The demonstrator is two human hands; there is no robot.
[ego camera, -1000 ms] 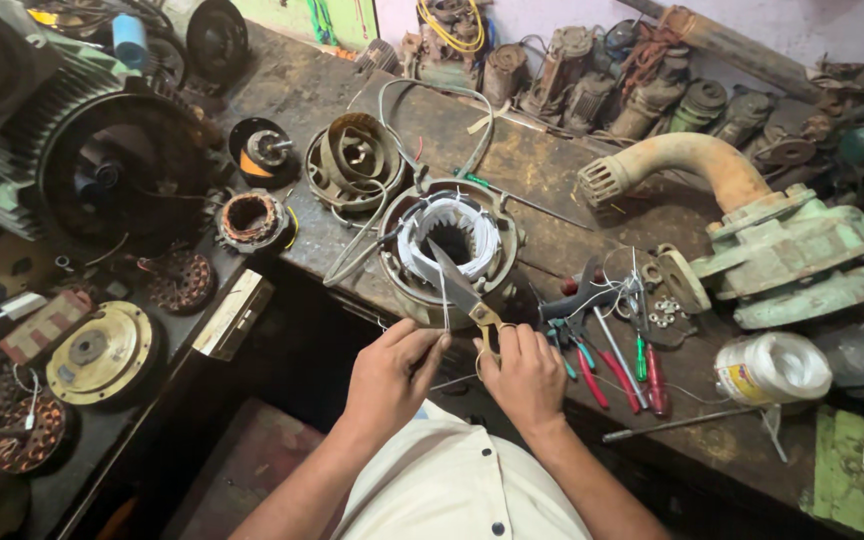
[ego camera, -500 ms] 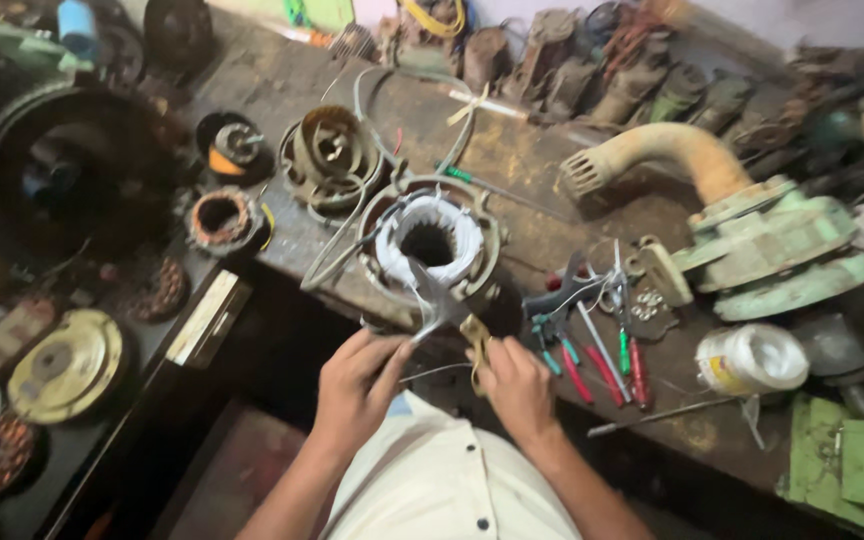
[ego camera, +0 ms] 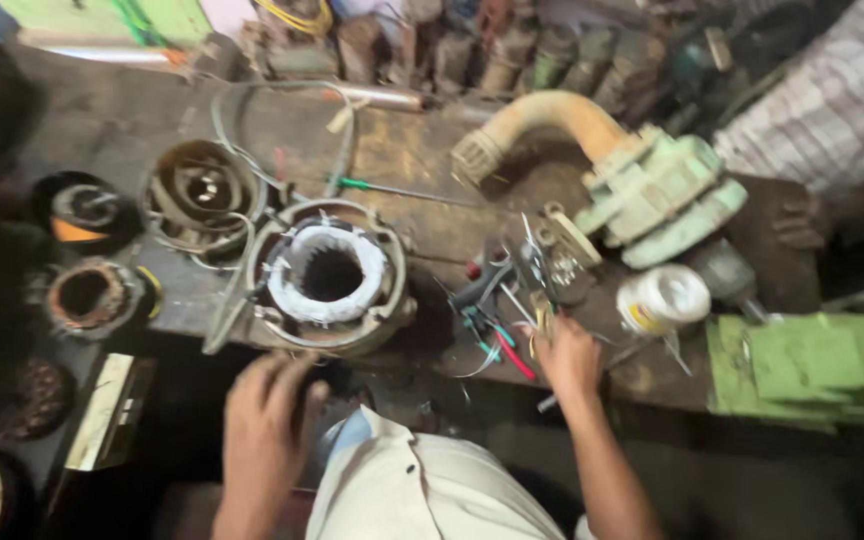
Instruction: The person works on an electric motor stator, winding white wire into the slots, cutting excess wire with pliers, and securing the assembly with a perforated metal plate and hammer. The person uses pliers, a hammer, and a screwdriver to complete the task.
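Observation:
A motor stator (ego camera: 327,275) with white winding insulation sits at the front edge of the dark wooden bench (ego camera: 422,150). My left hand (ego camera: 267,425) hovers just in front of and below it, back toward the camera and fingers loosely curled; blur hides its palm. My right hand (ego camera: 567,358) reaches into a pile of hand tools (ego camera: 497,310) with red and green handles, fingertips touching them. A small yellowish piece (ego camera: 542,325) shows at its fingertips, but blur hides whether I grip it.
A green pump (ego camera: 657,195) with a tan elbow pipe (ego camera: 552,115) lies right of the tools, a white round container (ego camera: 664,298) and a green block (ego camera: 812,365) nearer me. More stators (ego camera: 197,190) lie left. Another person's checked sleeve (ego camera: 832,90) is top right.
My hands have parted: the right moved out to the tool pile, the left dropped below the stator. The scissors held between them earlier are no longer seen. The view shifted right.

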